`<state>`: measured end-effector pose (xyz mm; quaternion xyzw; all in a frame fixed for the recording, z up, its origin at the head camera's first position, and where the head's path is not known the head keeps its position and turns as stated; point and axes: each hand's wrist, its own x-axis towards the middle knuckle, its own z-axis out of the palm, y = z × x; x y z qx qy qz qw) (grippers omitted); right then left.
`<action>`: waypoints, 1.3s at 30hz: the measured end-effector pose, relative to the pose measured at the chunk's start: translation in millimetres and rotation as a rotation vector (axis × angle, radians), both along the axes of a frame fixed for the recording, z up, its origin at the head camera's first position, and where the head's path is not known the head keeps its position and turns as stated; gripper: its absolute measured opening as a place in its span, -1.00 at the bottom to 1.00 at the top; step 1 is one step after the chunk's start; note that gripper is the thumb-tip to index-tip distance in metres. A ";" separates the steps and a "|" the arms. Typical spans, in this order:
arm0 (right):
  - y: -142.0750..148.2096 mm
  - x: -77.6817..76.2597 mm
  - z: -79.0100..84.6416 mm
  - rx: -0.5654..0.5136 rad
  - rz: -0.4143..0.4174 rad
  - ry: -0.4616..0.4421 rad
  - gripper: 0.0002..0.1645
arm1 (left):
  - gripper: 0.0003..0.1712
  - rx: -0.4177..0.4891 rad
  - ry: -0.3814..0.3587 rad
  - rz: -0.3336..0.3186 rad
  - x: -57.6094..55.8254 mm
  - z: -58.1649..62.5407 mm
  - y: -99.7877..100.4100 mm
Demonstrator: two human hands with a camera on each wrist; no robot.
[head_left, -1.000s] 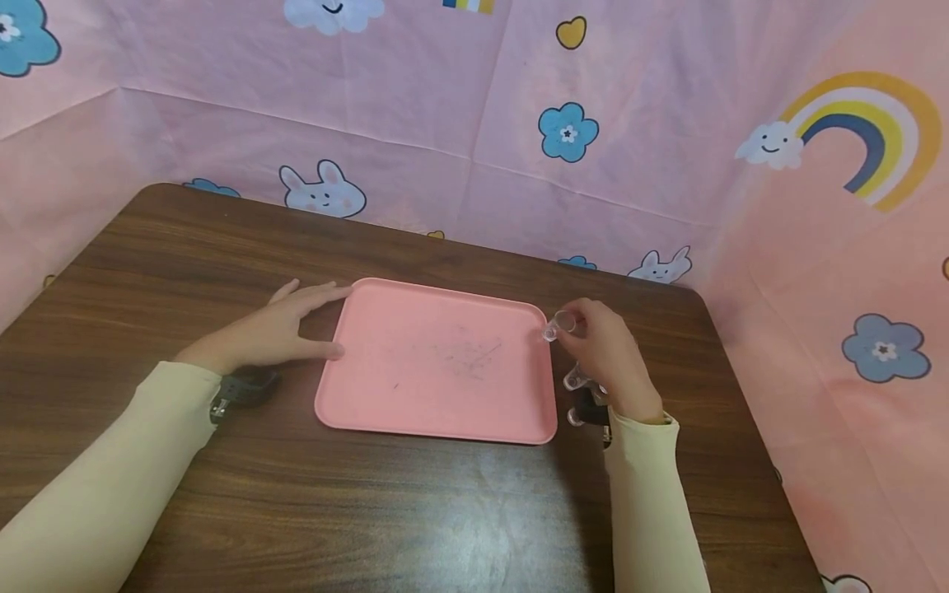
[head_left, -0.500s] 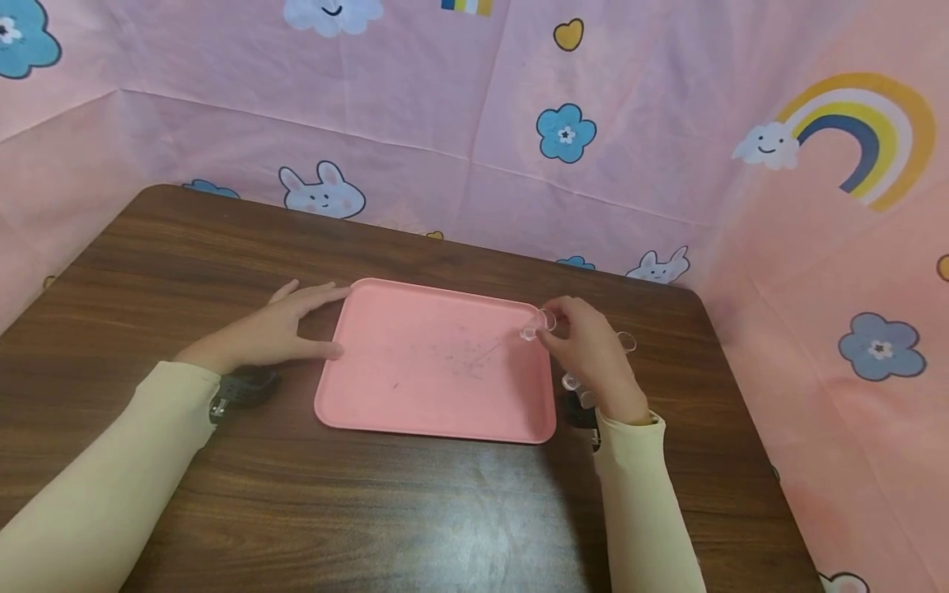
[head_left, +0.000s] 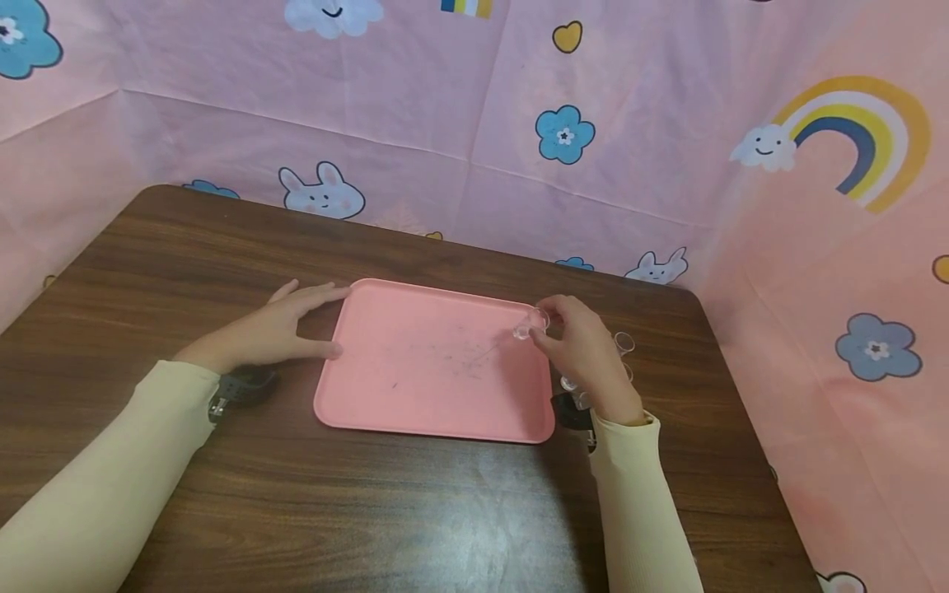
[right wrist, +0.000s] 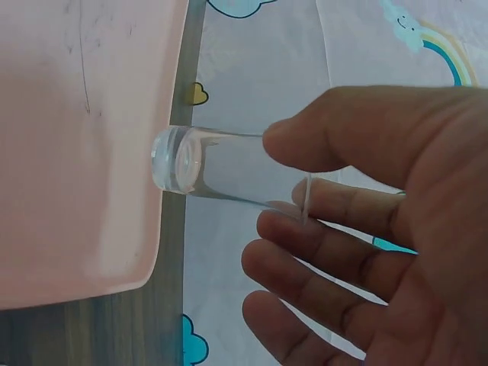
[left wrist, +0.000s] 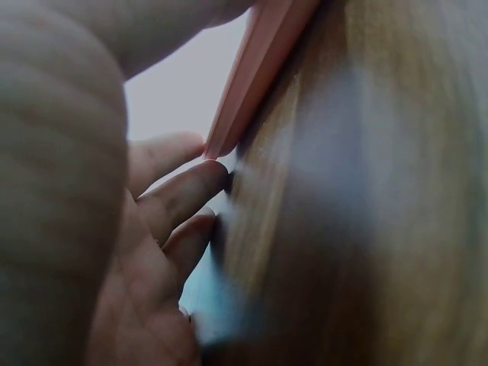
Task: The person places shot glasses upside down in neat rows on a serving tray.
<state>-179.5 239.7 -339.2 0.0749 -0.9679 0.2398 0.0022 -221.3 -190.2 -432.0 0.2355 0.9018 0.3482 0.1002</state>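
Clear cup (head_left: 526, 326), right of centre: my right hand (head_left: 587, 346) pinches its rim, base slanting lower-left over the tray (head_left: 378, 379); my left hand (head_left: 259, 331), fingers apart, touches the tray's left edge.

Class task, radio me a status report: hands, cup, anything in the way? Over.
Left hand at left edge of pink tray. Right hand holds clear cup near far right corner. Nothing seems in the way.

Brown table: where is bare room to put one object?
Bare: the table in front of the pink tray, between the sleeves; the strip between tray and patterned cloth; the tray's middle. Crowded: right of the tray, where clear cups sit near the right hand, and the left rim by the left hand.
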 end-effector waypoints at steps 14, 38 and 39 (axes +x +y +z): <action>-4.8 3.1 -0.2 -0.147 0.059 0.041 -0.58 | 0.10 0.003 0.002 -0.008 -1.3 -0.8 0.0; -13.9 2.8 -6.6 -0.140 0.177 0.005 -0.66 | 0.09 -0.001 0.010 -0.010 -1.8 0.6 0.1; -13.4 2.6 -7.2 -0.123 0.178 -0.002 -0.66 | 0.09 -0.002 0.011 -0.010 -1.8 0.9 0.5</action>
